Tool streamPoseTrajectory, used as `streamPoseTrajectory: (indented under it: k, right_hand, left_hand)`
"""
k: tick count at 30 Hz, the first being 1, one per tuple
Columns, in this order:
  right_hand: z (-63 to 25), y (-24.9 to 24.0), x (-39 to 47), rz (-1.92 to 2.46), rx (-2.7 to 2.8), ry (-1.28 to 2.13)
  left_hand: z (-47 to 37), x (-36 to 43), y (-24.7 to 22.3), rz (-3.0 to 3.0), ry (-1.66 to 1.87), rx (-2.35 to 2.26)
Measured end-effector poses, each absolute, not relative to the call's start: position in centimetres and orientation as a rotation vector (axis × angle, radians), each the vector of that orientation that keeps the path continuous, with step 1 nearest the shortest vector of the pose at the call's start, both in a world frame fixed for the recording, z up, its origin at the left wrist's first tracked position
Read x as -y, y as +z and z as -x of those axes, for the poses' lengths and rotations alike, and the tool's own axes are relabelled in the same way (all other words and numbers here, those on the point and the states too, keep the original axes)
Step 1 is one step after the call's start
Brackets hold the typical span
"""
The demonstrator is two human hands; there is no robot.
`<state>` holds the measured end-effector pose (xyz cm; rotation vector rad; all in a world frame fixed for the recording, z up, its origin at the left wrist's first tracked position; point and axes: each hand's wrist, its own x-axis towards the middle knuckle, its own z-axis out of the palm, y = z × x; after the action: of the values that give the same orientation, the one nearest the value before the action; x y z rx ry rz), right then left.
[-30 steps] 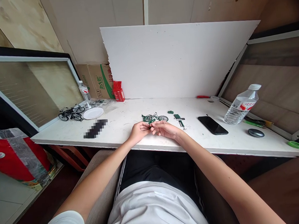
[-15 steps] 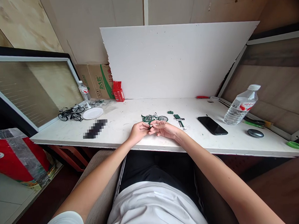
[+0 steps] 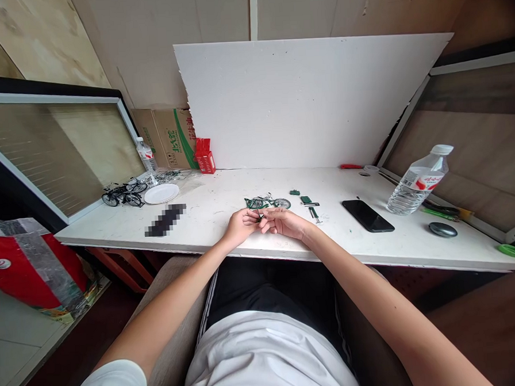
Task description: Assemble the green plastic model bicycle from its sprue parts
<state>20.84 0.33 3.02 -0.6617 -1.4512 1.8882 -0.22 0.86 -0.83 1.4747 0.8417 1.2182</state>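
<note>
Near the front edge of the table, my left hand and my right hand meet fingertip to fingertip. Both are closed in a pinch on a small dark green part, mostly covered by the fingers. Just beyond them a green model bicycle lies on the white tabletop, partly hidden by my hands. To its right are loose green pieces: a small block, a flat plate and a narrow frame-like piece.
A black phone, a tilted-looking water bottle and a mouse are on the right. At left are a white plate, black model bicycles and a red box. A white board stands behind.
The view has shifted slightly. My hands stay together over the small part, with only a slight change in the fingers.
</note>
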Motion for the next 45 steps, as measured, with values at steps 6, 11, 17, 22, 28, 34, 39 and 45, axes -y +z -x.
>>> streamPoseTrajectory:
  k: [6, 11, 17, 22, 28, 34, 39, 45]
  right_hand:
    - [-20.78, 3.24, -0.16, 0.628, 1.47, 1.877]
    - [-20.8, 3.24, -0.17, 0.622, 1.39, 1.979]
    - [-20.84, 3.31, -0.04, 0.596, 1.404, 2.016]
    - [-20.85, 3.4, 0.06, 0.61, 1.501, 1.94]
    - [-20.7, 3.85, 0.43, 0.627, 1.566, 1.916]
    - [-20.88, 3.6, 0.23, 0.633, 1.577, 1.944]
    - [-21.22, 3.14, 0.11, 0.606, 1.506, 1.998]
    - [-21.25, 3.28, 0.34, 0.581, 1.518, 2.012]
  left_hand:
    - [0.13, -0.95, -1.04, -1.498, 1.208, -0.825]
    - [0.14, -1.33, -1.51, -1.533, 1.216, -0.822]
    - [0.27, -1.2, -1.68, -1.598, 1.215, -0.811]
    - [0.28, -0.92, -1.41, -1.594, 1.197, -0.838]
    - [0.31, -0.74, -1.1, -1.599, 1.2, -0.858]
    - [0.26, -0.76, -1.12, -1.576, 1.227, -0.835]
    - [0.37, -0.71, -1.09, -1.587, 1.21, -0.834]
    - [0.38, -0.82, -1.2, -1.581, 1.209, -0.829]
